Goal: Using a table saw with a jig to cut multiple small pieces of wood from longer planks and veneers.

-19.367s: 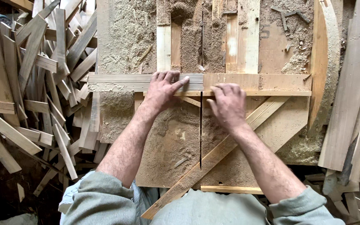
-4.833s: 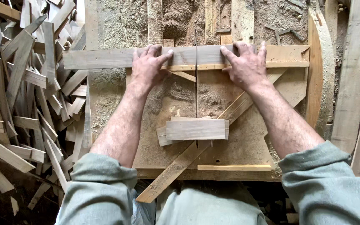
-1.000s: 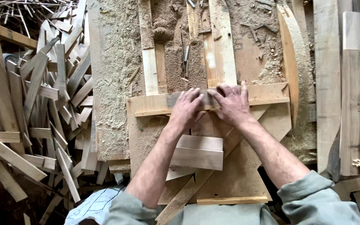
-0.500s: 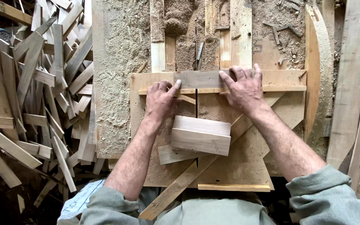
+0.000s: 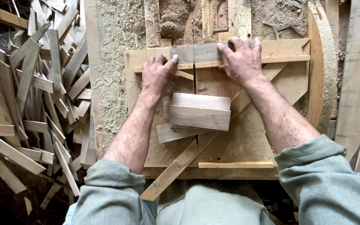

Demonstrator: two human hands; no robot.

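Both hands lie flat, fingers spread and pressing down, with neither grip closed around anything. Left hand [image 5: 158, 75] bears on the near edge of one grey wooden board [image 5: 200, 53], its thumb stretched toward the thin dark saw blade [image 5: 193, 58] that stands upright through a slot in the tabletop [image 5: 246, 137]. Right hand [image 5: 242, 58] covers the same board on the other side of the blade. That board lies crosswise against a long wooden fence strip [image 5: 284, 59] at the far end of the sawdust-covered tabletop. Between the two forearms sits a small stack of cut blocks [image 5: 198, 112]; at least three pieces show, two squared on top and one skewed beneath. One diagonal brace [image 5: 175, 171] runs across the tabletop toward the person. A heap of offcut slats [image 5: 34, 100], too many to count, fills the floor at the left. Several tall planks [image 5: 359, 83] lean at the right.
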